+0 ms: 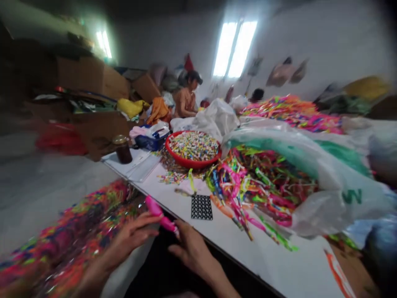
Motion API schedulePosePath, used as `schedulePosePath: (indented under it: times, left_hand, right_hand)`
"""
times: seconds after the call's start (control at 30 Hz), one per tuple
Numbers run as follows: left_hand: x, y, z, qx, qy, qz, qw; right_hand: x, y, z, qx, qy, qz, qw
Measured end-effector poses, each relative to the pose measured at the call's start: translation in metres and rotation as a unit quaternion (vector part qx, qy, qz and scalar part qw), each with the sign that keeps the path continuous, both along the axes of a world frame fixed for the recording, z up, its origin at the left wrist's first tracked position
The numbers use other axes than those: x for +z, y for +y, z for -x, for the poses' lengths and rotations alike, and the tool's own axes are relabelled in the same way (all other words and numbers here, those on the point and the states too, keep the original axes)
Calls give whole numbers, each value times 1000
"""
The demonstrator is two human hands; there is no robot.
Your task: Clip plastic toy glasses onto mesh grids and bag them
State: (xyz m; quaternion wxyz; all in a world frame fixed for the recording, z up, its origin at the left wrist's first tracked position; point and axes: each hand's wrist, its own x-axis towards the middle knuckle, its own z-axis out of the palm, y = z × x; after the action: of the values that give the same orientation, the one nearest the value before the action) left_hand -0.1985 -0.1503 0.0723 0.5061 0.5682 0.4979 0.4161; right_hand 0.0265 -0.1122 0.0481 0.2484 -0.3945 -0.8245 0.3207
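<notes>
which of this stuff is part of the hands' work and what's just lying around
In use: pink plastic strip held between left hand and right hand; tangled multicoloured strips on the white table.

Lying about: red bowl of coloured pieces; dark glass jar; black patterned card; white plastic sack.

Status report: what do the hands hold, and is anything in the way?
Left hand and right hand on pink plastic strip. Black dotted card ahead, apart.

On the table (279,265) a bowl (192,147) sits behind a heap of plastic strips (257,182), with a jar (123,150) to its left and a plastic bag (322,165) to its right, while a seated person (185,103) sits beyond, beside cardboard boxes (93,78)
</notes>
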Motion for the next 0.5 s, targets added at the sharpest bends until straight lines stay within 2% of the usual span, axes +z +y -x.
schedulePosePath:
  times: [0.07, 0.13, 0.27, 0.37, 0.43, 0.47, 0.5]
  left_hand:
    - [2, 7, -14, -60, -50, 11, 997]
    - [13, 17, -36, -132, -65, 1, 989]
    - [44, 42, -86, -243, 54, -106, 963]
    - [62, 61, -108, -268, 87, -173, 944]
    - [69, 76, -111, -275, 105, -203, 934]
    - [71, 86, -110, -256, 121, -226, 932]
    - [73, 97, -106, -208, 135, -252, 935]
  right_hand:
    - [-7, -3, -12, -12, 53, 61, 997]
    - [-5, -4, -27, -17, 94, 98, 991]
    - [17, 0, -61, -30, 125, 143, 981]
    - [37, 16, -85, -57, 78, 89, 991]
    - [43, 30, -96, -70, 42, 41, 996]
    - [45, 39, -99, -77, 32, 27, 996]
    - [45, 49, -100, -94, 32, 21, 995]
